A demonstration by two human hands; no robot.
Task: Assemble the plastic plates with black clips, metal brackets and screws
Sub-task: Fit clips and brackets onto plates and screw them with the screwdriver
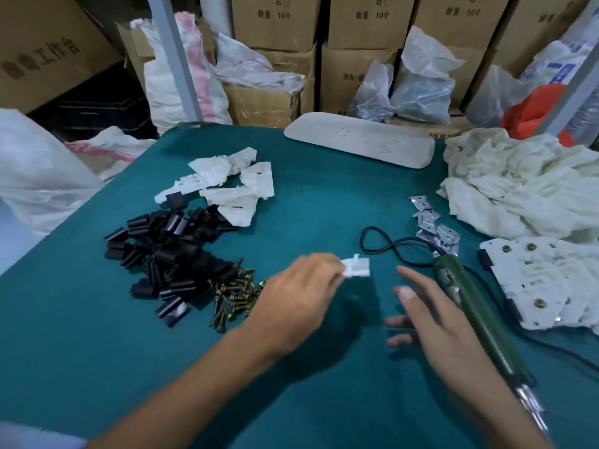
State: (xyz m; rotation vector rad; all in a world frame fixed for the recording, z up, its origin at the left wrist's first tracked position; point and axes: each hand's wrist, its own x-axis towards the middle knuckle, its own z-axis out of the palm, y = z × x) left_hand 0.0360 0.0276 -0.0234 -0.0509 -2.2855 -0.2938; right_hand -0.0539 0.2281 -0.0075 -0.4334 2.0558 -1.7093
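From the head camera, the left hand [301,296] hovers over the middle of the green table [324,196]. It pinches a small white plastic plate [356,266] at its fingertips. The plate juts out of the grasp toward 2 o'clock, and most of it is clear of the fingers (its outline is blurred). The right hand [434,322] is at 3 o'clock from the left one, apart from it. Its fingers are spread and hold nothing. A green electric screwdriver [479,322] lies just beside that hand, on its 3 o'clock side.

The heap of black clips [168,254] is at 9 o'clock from the held plate. The screws [235,294] lie against the heap's 4 o'clock edge, near the left wrist. Loose white plates [233,186] are piled at 11 o'clock, and the metal brackets [434,225] are scattered at 2 o'clock. Assembled plates [544,286] are stacked at 3 o'clock, below a crumpled cloth [518,183].
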